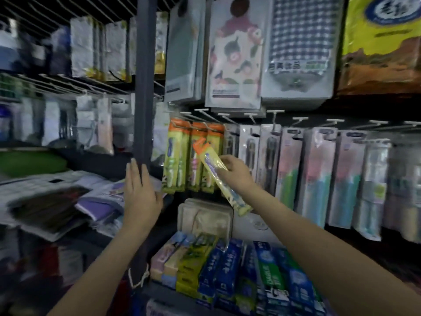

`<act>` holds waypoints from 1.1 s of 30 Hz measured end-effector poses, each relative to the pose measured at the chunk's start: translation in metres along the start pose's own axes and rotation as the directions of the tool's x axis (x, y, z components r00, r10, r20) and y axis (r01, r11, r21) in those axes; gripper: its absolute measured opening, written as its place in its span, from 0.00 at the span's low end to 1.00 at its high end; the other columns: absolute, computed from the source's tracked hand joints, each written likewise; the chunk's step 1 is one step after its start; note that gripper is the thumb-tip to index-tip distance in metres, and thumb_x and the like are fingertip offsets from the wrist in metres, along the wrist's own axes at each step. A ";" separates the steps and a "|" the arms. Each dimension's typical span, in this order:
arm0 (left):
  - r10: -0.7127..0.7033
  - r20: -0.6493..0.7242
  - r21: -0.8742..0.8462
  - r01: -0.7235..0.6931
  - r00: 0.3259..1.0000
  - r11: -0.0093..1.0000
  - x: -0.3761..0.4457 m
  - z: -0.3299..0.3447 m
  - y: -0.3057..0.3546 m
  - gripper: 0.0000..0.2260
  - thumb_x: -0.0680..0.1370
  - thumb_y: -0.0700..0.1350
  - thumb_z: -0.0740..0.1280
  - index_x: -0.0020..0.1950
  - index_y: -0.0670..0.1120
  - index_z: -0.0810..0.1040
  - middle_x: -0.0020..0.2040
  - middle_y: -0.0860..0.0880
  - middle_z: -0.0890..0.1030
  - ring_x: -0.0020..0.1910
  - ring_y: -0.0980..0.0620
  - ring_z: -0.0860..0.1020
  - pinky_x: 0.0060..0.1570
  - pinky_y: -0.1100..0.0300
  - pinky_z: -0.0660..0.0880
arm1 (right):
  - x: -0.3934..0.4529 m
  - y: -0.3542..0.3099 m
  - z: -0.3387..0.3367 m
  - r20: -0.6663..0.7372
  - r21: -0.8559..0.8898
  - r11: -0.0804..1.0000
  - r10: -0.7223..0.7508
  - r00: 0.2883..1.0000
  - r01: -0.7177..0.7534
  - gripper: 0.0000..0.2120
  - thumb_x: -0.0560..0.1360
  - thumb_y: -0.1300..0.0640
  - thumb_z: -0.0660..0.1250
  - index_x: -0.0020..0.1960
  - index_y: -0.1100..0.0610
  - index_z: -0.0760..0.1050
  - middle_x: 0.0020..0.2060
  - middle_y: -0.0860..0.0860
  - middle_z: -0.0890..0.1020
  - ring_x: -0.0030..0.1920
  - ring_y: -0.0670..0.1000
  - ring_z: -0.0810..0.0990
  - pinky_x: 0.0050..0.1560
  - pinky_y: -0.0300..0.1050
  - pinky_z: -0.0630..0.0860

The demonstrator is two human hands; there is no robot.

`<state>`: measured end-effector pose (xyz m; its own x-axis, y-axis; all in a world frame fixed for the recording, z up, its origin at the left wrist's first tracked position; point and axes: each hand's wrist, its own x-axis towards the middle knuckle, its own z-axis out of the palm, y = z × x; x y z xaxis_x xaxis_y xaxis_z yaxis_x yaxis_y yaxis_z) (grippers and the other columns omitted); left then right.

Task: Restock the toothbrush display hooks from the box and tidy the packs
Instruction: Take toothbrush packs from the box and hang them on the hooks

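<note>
Toothbrush pack [222, 179], yellow with orange header: you are pinching it in your right hand [235, 172] at frame centre, tilting its header up-left toward the hooks [206, 126], presumably to thread it on. Your left hand [140, 190], fingers straight, is resting against the post [143, 87], likely for balance. Hung packs [193, 156] are matching yours. Pack lettering is blurring out; below, a green toothpaste box [270, 281] is reading "DARLIE".

Tilted yellow toothbrush pack [222, 179], orange-topped, before hanging yellow packs [191, 156].

Dim shop aisle, dark upright post [144, 92], wire shelves [68, 82], packed goods, blurred
</note>
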<state>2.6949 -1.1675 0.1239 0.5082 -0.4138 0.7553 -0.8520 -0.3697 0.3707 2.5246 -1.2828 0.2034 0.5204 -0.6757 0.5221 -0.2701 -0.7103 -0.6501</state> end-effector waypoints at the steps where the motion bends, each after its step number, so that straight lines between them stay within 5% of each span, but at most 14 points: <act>1: 0.015 0.058 -0.002 -0.015 0.998 1.000 0.004 0.000 -0.002 0.31 0.75 0.37 0.66 0.73 0.32 0.55 0.75 0.34 0.49 0.74 0.37 0.51 0.70 0.47 0.55 | 0.007 -0.003 0.008 -0.019 -0.006 1.000 0.006 1.000 -0.006 0.15 0.77 0.58 0.63 0.64 0.59 0.71 0.54 0.55 0.79 0.47 0.53 0.77 0.39 0.39 0.71; 3: 0.028 0.130 0.011 -0.030 0.991 0.999 0.004 0.003 -0.003 0.33 0.78 0.42 0.61 0.75 0.34 0.45 0.76 0.39 0.39 0.76 0.43 0.44 0.69 0.56 0.58 | 0.018 -0.010 0.019 -0.059 0.010 0.999 0.039 0.997 -0.039 0.16 0.78 0.57 0.62 0.65 0.58 0.70 0.48 0.54 0.77 0.38 0.48 0.74 0.34 0.34 0.70; 5: 0.027 0.144 0.049 -0.035 0.989 0.998 0.004 0.002 0.001 0.34 0.80 0.45 0.59 0.75 0.35 0.40 0.75 0.40 0.35 0.76 0.46 0.40 0.67 0.62 0.60 | 0.028 -0.016 0.026 -0.084 0.067 0.995 0.080 0.993 -0.074 0.17 0.79 0.57 0.62 0.66 0.59 0.69 0.50 0.55 0.76 0.42 0.51 0.75 0.42 0.41 0.72; 8: 0.019 0.174 0.118 -0.040 0.985 0.992 0.006 -0.005 0.003 0.35 0.79 0.47 0.59 0.74 0.34 0.39 0.75 0.39 0.35 0.76 0.46 0.41 0.63 0.63 0.64 | 0.040 -0.024 0.038 -0.093 0.037 0.998 0.053 0.994 -0.050 0.16 0.78 0.57 0.63 0.65 0.58 0.71 0.62 0.57 0.75 0.48 0.54 0.76 0.45 0.45 0.71; 12: 0.036 0.229 0.093 -0.059 0.973 0.994 0.011 -0.011 -0.002 0.35 0.79 0.47 0.59 0.75 0.35 0.40 0.75 0.41 0.35 0.76 0.47 0.44 0.60 0.63 0.66 | 0.059 -0.031 0.051 -0.190 0.064 0.995 0.081 0.978 -0.070 0.16 0.78 0.57 0.62 0.65 0.56 0.71 0.61 0.55 0.76 0.55 0.56 0.77 0.53 0.48 0.74; 18: 0.065 0.223 0.067 -0.082 0.973 0.994 0.007 -0.006 -0.004 0.35 0.79 0.46 0.59 0.75 0.36 0.39 0.75 0.40 0.33 0.76 0.46 0.50 0.61 0.64 0.66 | 0.070 -0.026 0.051 -0.303 0.221 0.961 0.227 0.926 -0.163 0.14 0.78 0.60 0.61 0.64 0.58 0.72 0.57 0.56 0.77 0.46 0.53 0.75 0.50 0.48 0.75; 25: -0.006 0.285 0.118 -0.029 0.958 0.993 0.006 -0.013 0.009 0.38 0.79 0.47 0.61 0.73 0.32 0.37 0.74 0.38 0.34 0.76 0.43 0.47 0.62 0.59 0.66 | 0.038 -0.019 0.047 -0.011 0.159 0.944 0.293 0.956 -0.288 0.26 0.79 0.55 0.62 0.73 0.61 0.58 0.66 0.58 0.69 0.62 0.57 0.72 0.53 0.46 0.71; 29: -0.109 0.209 0.089 0.092 0.972 0.992 -0.009 -0.014 0.024 0.33 0.78 0.46 0.62 0.75 0.36 0.47 0.76 0.40 0.43 0.74 0.40 0.49 0.70 0.51 0.57 | -0.005 0.006 0.012 0.039 0.123 0.945 0.300 0.953 -0.302 0.20 0.78 0.60 0.62 0.68 0.61 0.63 0.53 0.56 0.73 0.45 0.51 0.74 0.37 0.41 0.71; 33: 0.094 0.179 -0.008 -0.095 0.979 0.995 -0.095 0.022 0.066 0.23 0.75 0.41 0.66 0.69 0.39 0.65 0.73 0.37 0.59 0.68 0.35 0.63 0.62 0.43 0.65 | -0.081 0.056 -0.054 0.038 -0.066 0.972 0.228 0.973 -0.225 0.17 0.77 0.59 0.64 0.64 0.58 0.68 0.53 0.53 0.74 0.50 0.51 0.74 0.47 0.42 0.70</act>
<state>2.5930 -1.1711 0.0647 0.4397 -0.5895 0.6776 -0.8973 -0.3221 0.3020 2.4235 -1.2788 0.1542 0.4756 -0.8117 0.3391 -0.4334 -0.5517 -0.7126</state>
